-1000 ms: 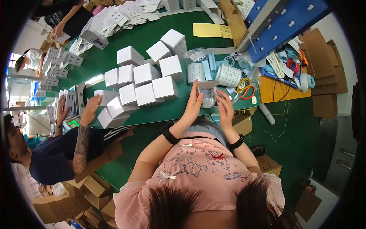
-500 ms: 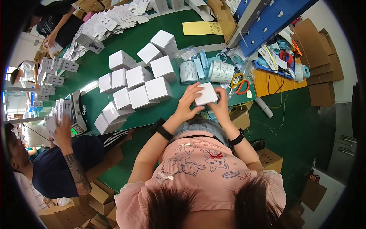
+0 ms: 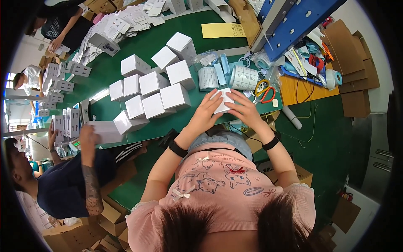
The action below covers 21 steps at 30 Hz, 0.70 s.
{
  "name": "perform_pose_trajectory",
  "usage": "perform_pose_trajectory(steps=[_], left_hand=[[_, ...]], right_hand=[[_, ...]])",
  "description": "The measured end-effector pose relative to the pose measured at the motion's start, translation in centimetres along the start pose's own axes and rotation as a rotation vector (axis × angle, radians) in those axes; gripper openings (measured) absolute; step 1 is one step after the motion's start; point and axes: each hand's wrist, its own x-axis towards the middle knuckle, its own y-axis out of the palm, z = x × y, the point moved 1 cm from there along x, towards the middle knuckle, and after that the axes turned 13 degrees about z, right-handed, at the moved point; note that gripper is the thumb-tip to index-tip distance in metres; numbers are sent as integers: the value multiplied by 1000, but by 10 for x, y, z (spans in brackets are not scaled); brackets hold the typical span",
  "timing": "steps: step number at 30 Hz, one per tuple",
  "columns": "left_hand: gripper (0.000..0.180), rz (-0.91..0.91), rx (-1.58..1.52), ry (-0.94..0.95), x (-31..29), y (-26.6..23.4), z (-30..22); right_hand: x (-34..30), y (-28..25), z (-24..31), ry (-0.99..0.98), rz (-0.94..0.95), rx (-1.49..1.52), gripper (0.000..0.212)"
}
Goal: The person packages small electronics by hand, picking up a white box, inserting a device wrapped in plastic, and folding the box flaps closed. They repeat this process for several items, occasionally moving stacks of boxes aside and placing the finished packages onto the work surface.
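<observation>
Close in front of me at the table's near edge is a small white box (image 3: 222,102), partly covered by fingers. My left hand (image 3: 205,112) grips its left side, fingers over the top edge and thumb near the lower edge. From the right, my right hand (image 3: 247,110) lies across the box with its fingers stretched out and apart, the tips touching its top. Just beyond stand a roll of printed white labels (image 3: 208,79) and a second, wider label roll (image 3: 243,78). Several plain white boxes (image 3: 175,97) are grouped to the left of my hands.
Right of the label rolls lie red-handled scissors (image 3: 268,95) and yellow-handled scissors (image 3: 261,87). A blue tray (image 3: 300,75) holds mixed supplies. A blue metal upright (image 3: 289,38) rises behind. A co-worker's hand (image 3: 89,138) reaches a white box (image 3: 108,132) at the left.
My right hand has moved from the box's right side to lie over its top. The co-worker at the left has moved a hand from printed boxes to the nearest plain white box, which has shifted left.
</observation>
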Motion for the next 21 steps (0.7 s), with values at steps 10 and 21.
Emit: perform_pose_trajectory(steps=[10,21], left_hand=[[51,-60,238,29,-5,20,4],[60,-168,301,75,-7,43,22]], right_hand=[[-3,7,-4,-80,-49,-143,37],[-17,1,-29,45,129,72,49]])
